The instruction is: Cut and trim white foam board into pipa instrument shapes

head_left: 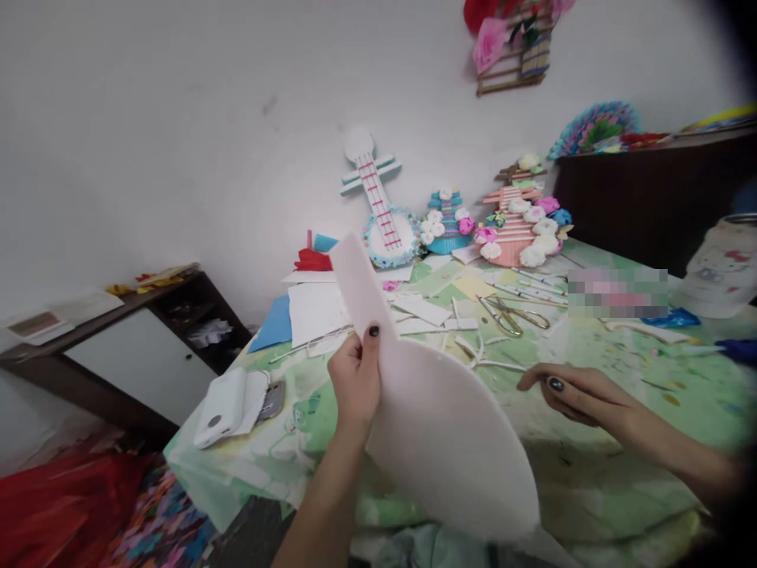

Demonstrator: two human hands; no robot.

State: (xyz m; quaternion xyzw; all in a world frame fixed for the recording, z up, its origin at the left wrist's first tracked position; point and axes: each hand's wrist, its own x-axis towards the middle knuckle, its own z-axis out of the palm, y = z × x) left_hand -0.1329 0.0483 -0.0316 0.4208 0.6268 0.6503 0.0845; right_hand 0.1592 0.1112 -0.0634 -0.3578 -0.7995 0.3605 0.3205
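Observation:
My left hand [356,379] grips a white foam board cut-out [455,434] at the base of its narrow neck, thumb on the near face. The cut-out has a straight neck and a wide rounded body, and is held tilted above the table edge. To its right, my right hand [583,397] is apart from the board, fingers curled and thumb pressed against them. Whatever might be between those fingers is hidden. A thin white strip [500,364] ends by its fingertips. Gold-handled scissors [512,317] lie beyond, among white offcuts [423,308].
The table has a green patterned cover [319,426]. Decorated model instruments [382,201] lean on the wall behind. Several pens [532,285] lie at the back right, near a white container [725,268]. A white device [221,410] and a phone [273,400] sit at the left edge.

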